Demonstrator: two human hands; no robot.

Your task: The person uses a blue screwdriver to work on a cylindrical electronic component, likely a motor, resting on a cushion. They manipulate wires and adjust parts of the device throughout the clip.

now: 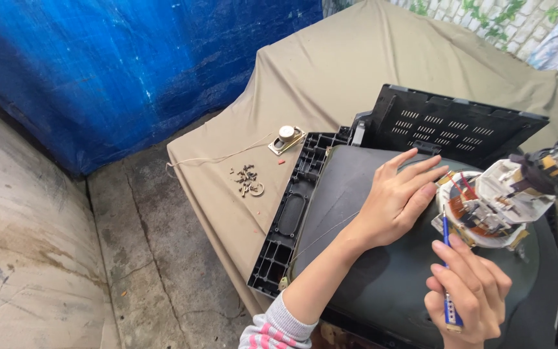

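Rough grey concrete floor [66,258] fills the near left, with a creased blue tarpaulin [130,64] hanging behind it and a patterned wall just visible at the far right. Over the table [330,71] lies a tan cloth, and on it rests a dark grey glass picture tube [382,278] lying face down in its black plastic front frame [285,220]. Behind it leans a black slotted plastic back cover [450,126], its right end cut off by other parts.

At the tube's neck sits a white plastic yoke with copper windings [485,207]; what lies beyond it at the right edge is blurred and hard to make out. The left hand [398,197] lies flat on the tube's back just left of the yoke, fingers spread. The right hand [466,300] has its fingers pinching a blue-handled screwdriver [448,271], whose tip reaches the yoke's near-left edge; the handle's lower end is partly hidden in the fist.

On the cloth to the far left lie a small round speaker [286,137] with thin wires and a little heap of dark screws [247,178].
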